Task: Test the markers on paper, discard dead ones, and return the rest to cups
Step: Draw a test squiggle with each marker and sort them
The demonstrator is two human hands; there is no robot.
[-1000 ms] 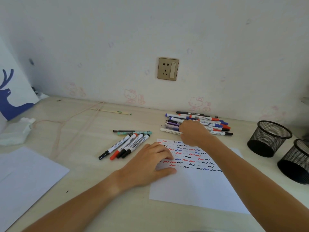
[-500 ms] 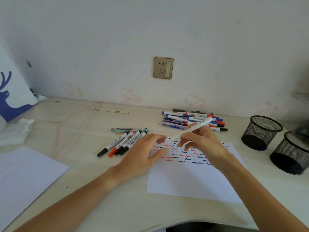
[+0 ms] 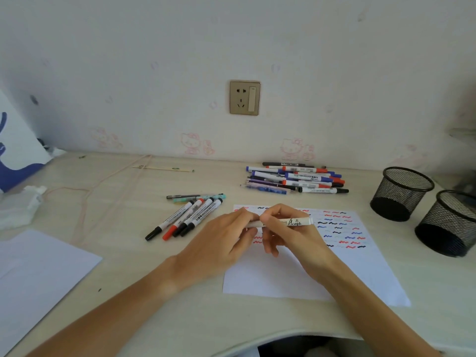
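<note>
Both hands hold one white marker [image 3: 293, 222] level above the test paper [image 3: 340, 256]. My right hand [image 3: 288, 233] grips its barrel; my left hand [image 3: 226, 238] pinches its left end, which the fingers hide. The paper bears several red, blue and black squiggles. A pile of several markers [image 3: 296, 180] lies behind the paper by the wall. A smaller row of markers [image 3: 185, 217] lies left of the paper. Two black mesh cups [image 3: 400, 193] [image 3: 448, 222] stand at the right.
A second white sheet [image 3: 38, 274] lies at the front left. A crumpled tissue [image 3: 20, 204] and a blue-and-white board [image 3: 15, 150] sit at the far left. A thin cord [image 3: 103, 181] and a pencil [image 3: 162, 168] lie at the back. A wall socket [image 3: 244, 97] is above the desk.
My right hand took a white marker from the pile and brought it over the paper. My left hand lifted off the paper and took hold of the marker's left end.
</note>
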